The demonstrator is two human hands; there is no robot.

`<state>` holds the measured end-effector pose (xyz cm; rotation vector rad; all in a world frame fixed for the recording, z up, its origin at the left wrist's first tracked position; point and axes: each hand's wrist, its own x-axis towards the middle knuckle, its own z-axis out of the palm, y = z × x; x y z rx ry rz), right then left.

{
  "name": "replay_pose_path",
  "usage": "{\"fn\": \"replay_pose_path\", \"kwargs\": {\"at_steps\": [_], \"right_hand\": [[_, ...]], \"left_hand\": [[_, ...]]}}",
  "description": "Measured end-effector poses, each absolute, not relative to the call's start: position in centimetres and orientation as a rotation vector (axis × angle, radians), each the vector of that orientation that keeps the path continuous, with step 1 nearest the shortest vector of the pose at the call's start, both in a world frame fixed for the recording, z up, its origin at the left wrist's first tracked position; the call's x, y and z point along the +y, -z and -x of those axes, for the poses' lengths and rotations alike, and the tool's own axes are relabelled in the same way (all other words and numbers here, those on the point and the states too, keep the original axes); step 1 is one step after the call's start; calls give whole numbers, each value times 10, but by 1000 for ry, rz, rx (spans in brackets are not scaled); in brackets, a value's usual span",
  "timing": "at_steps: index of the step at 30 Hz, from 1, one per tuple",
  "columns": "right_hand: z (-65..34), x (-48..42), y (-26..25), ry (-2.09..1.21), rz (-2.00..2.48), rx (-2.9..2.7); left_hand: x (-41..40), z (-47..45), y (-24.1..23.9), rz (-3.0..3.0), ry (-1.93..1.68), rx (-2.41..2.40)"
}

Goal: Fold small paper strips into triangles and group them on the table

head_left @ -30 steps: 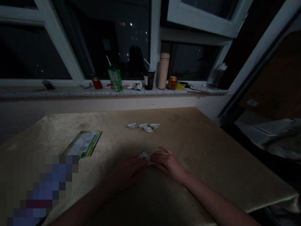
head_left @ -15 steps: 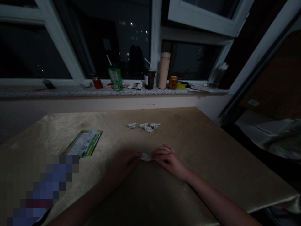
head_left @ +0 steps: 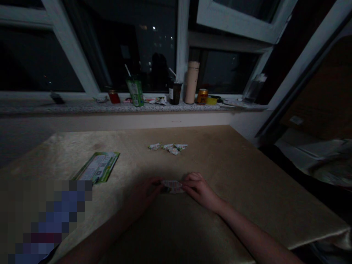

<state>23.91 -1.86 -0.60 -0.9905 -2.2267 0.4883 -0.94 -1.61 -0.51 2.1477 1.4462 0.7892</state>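
Note:
Between my two hands, low over the near middle of the table, is a small printed wrapper, pale with reddish markings and a dark patch at its lower left. My left hand pinches its left end; much of this hand lies in deep shadow. On the opposite end, the fingers and thumb of my right hand are closed. Farther back lie several small folded wrappers of a similar white and green look, one a little apart to the left. Whether anything is inside the held wrapper I cannot tell.
A flat green printed packet lies on the left of the table, beside a pixelated area. Along the windowsill stand a green cup, a dark cup, a pale pink flask and an orange can.
The wrapper between my hands is now spread wider and shows more of its printed face. My right hand has shifted slightly, its fingers now at the wrapper's right end.

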Motion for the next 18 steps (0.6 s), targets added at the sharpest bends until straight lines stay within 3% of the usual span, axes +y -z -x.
{"fn": "replay_pose_path", "kwargs": {"at_steps": [6,18], "right_hand": [[-236,-17,11,-625,1091,-2079],[-235,-15,16,-596,1195,-2034]], "left_hand": [[-16,6,4,-2053,-834,1424],[-7,7,14,-2436,-731,1249]]}}
